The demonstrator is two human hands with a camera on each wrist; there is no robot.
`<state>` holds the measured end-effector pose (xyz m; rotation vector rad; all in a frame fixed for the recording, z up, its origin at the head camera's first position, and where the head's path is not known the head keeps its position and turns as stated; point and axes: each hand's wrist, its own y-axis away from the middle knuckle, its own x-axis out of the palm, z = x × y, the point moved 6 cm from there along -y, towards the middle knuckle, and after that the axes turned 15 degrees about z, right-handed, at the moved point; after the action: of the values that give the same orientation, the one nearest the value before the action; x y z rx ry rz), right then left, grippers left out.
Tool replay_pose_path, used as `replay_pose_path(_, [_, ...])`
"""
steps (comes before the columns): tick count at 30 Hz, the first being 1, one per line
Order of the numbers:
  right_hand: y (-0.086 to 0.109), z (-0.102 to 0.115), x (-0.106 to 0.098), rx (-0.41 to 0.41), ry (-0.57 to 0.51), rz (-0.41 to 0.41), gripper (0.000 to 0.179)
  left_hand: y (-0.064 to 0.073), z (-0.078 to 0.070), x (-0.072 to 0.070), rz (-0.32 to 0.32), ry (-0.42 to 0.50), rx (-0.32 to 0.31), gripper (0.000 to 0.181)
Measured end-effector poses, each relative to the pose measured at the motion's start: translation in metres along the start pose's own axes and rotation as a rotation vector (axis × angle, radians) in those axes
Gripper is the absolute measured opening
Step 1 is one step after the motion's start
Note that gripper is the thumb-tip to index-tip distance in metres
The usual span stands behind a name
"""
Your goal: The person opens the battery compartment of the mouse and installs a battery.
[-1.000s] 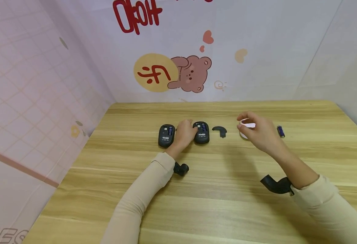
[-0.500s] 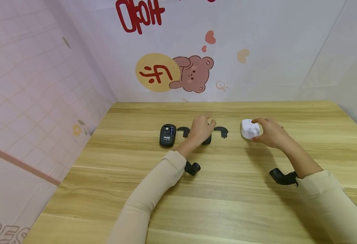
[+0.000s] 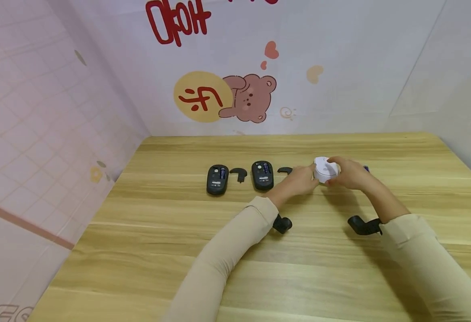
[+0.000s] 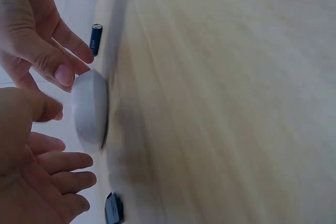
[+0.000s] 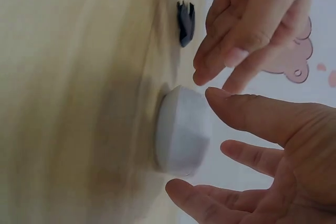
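A white mouse (image 3: 325, 170) rests on the table between my two hands, rounded on top in the wrist views. My right hand (image 3: 350, 173) reaches in from the right with thumb and fingers spread around it; the right wrist view shows a gap between thumb and mouse (image 5: 184, 132). At its left side, my left hand (image 3: 301, 180) has its fingers loosely extended, with the tips close to the mouse in the left wrist view. A small black cover (image 3: 284, 170) lies left of the white mouse, partly hidden by my left hand.
Two black mice (image 3: 217, 180) lie underside up with batteries showing in their bays. Another black cover (image 3: 239, 173) sits between them. A loose blue battery (image 4: 95, 39) lies beyond my right hand. Behind the wooden table stands a printed wall.
My left hand has moved right, from beside the second black mouse to the white mouse. My right hand stays around the white mouse, which shows more fully than a second ago.
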<state>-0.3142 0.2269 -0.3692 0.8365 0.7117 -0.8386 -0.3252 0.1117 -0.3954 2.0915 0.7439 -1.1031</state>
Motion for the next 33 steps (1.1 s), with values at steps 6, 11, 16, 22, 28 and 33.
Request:
replay_pose_path(6, [-0.004, -0.008, 0.005, -0.008, -0.017, 0.035, 0.075, -0.011, -0.004, 0.003, 0.046, -0.012, -0.084, 0.049])
replay_pose_path(11, [-0.007, -0.011, 0.009, -0.019, -0.089, 0.053, 0.077, -0.014, -0.002, 0.005, 0.065, -0.029, -0.124, 0.049])
replay_pose_path(16, [-0.002, -0.014, 0.01, -0.032, -0.222, 0.059, 0.077, -0.012, -0.005, 0.004, 0.04, -0.048, -0.126, 0.049])
replay_pose_path(22, [0.007, -0.012, 0.007, -0.043, -0.295, 0.009, 0.077, -0.004, -0.009, -0.004, -0.072, -0.085, -0.125, 0.055])
replay_pose_path(28, [0.018, 0.003, 0.001, -0.074, -0.32, -0.027, 0.065, 0.003, -0.013, -0.014, -0.229, -0.171, -0.142, 0.056])
replay_pose_path(33, [0.024, 0.015, -0.006, -0.079, -0.286, -0.1, 0.058, 0.01, -0.016, -0.024, -0.334, -0.21, -0.163, 0.051])
